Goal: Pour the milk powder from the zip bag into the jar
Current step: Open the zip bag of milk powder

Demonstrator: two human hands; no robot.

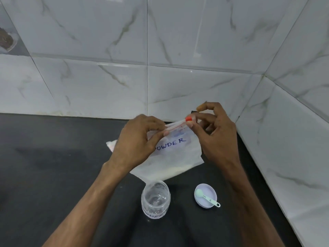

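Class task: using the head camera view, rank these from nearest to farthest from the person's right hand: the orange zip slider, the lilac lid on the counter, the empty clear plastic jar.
1. Orange zip slider on the clear zip bag: at the right hand's fingertips.
2. Round lilac lid holding a mint-green spoon: on the black counter, below that hand.
3. Empty clear plastic jar: left of the lid, farthest.

The thin, frosted-clear plastic zip bag (179, 157) I'm holding is soft and creased, with a stiffer ridged strip along its top and a glossy orange plastic slider (188, 119). Its handwritten label looks like matt white paper. The small clear plastic jar (155, 200) is smooth and shiny. The round pale lilac lid (206, 198) and little mint-green spoon (204, 196) look like smooth plastic. The black countertop (53, 166) is dull, faintly speckled; the white marble-veined wall tiles (106, 41) are glossy.
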